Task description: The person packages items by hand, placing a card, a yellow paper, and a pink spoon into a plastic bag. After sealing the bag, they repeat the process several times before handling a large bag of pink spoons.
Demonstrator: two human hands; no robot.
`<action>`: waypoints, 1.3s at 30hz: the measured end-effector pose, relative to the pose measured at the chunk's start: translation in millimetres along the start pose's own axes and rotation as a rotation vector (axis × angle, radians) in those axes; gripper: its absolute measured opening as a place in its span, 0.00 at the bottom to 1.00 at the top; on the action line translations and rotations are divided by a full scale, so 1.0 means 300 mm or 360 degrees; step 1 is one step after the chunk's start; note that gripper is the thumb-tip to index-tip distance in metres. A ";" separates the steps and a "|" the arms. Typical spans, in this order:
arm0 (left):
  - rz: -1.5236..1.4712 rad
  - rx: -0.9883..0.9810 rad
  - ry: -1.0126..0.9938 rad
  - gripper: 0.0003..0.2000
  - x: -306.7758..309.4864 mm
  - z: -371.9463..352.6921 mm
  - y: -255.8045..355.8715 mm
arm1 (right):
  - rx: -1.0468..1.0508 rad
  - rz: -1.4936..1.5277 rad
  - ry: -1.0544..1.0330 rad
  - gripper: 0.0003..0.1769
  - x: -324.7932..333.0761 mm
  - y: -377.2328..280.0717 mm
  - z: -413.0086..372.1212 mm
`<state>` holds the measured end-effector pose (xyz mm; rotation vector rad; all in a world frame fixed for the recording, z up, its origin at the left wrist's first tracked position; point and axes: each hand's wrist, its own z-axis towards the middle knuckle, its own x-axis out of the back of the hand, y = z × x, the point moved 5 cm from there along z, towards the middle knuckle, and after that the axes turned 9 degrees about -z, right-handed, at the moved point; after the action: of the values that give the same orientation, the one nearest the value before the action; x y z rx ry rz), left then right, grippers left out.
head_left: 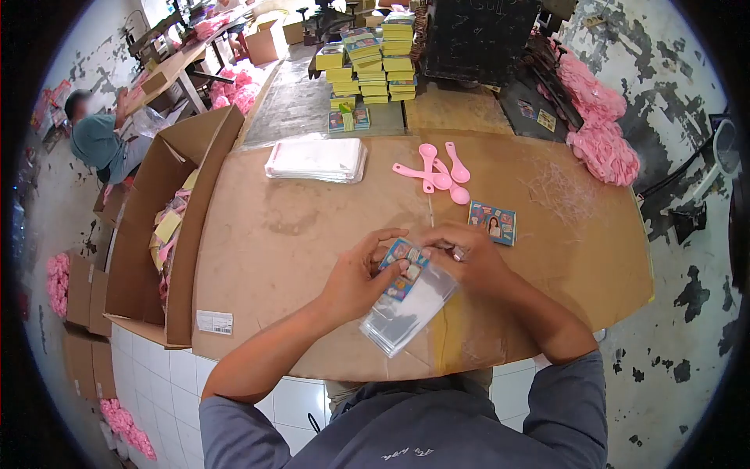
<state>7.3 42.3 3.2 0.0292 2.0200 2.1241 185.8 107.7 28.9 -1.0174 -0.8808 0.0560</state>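
My left hand [351, 285] grips a blue printed card [400, 283] with small pictures, its thumb lying across the front. Under and around the card, a stack of clear plastic bags [406, 320] slants down toward my body. My right hand [473, 256] is closed at the upper right edge of the bags, fingers curled in a pinch on the plastic beside the card. Just beyond that hand lies a small stack of similar blue cards [494, 223]. Several pink measuring spoons [437, 176] rest in a loose pile farther out on the cardboard-covered table [281, 242].
A pile of clear bags [316, 159] lies at the back left. An open cardboard box [211, 211] with mixed contents borders the left side. Yellow-edged card stacks [363, 66] stand behind, pink bundles [601, 148] at right. Another person [105, 141] sits far left.
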 end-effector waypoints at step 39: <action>-0.0038 0.0090 -0.0074 0.22 -0.003 -0.002 -0.011 | -0.0119 0.0798 0.0272 0.40 0.067 -0.027 0.093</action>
<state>8.7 41.6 0.0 0.0624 2.0434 2.0328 177.9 131.7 53.7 -1.2748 -0.4602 0.3558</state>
